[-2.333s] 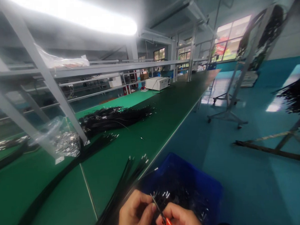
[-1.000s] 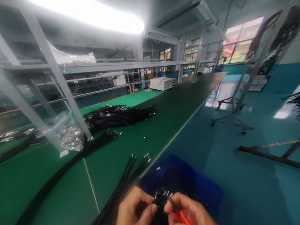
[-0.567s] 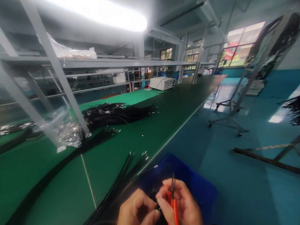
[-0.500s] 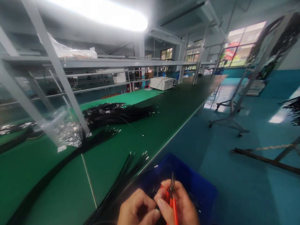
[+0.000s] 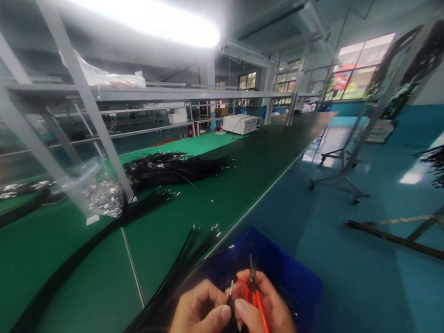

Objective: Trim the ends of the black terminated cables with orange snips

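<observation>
Between thumb and fingers, my left hand (image 5: pixel 202 312) pinches a thin black cable (image 5: pixel 229 295) with a pale tip pointing up. My right hand (image 5: pixel 266 302) is closed around red-handled pliers (image 5: pixel 254 288), their dark jaws pointing away from me. Its thumb and fingertips come close to the cable; whether they touch it I cannot tell. Below both hands sits a blue bin (image 5: pixel 285 267); its contents are mostly hidden. To the left, a bundle of black cables (image 5: pixel 182 261) with pale ends lies along the green table's edge.
On the green table (image 5: pixel 80 290) lie a large heap of black cables (image 5: pixel 170 171) and a clear bag of small metallic parts (image 5: pixel 105 196) beside a shelf post. A white box-shaped device (image 5: pixel 240 124) stands farther back. Wheeled metal stands (image 5: pixel 343 176) occupy the floor at right.
My hands have drawn slightly apart, and the cable's pale tip now shows upright between them. The pliers have tilted a little to the left at their jaws.
</observation>
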Demonstrator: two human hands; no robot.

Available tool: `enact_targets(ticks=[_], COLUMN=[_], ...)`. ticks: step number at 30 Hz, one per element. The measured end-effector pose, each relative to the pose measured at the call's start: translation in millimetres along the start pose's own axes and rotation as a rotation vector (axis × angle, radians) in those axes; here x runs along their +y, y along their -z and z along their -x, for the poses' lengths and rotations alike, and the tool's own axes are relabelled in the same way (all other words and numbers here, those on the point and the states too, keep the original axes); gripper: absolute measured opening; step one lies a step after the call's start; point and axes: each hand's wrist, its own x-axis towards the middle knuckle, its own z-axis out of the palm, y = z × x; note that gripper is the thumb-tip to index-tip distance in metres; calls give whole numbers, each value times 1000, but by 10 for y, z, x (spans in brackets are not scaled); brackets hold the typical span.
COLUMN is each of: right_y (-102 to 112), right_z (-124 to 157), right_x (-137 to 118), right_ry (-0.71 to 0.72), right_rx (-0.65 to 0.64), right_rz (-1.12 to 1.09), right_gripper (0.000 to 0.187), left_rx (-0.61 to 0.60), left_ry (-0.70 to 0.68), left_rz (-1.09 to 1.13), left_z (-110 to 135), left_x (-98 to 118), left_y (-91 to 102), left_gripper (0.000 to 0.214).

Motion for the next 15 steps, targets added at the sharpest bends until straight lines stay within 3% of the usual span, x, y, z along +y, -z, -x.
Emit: enact_targets(ticks=[4,10,15], right_y=[0,-4,-12], right_z=[-32,-66,-19], right_x=[-63,-51,-26], right_ry=[-2,-35,-84], right_rx=[-14,-53,-45], right_rz=[-17,-13,-85], right_gripper=[40,42,44], left_rx=[-13,8,-40], left_ry=[28,-46,29], left_rz=[28,-40,98], left_z=[2,11,12], left_x=[-49,-114,-106], left_y=[36,23,8], left_gripper=[29,26,24])
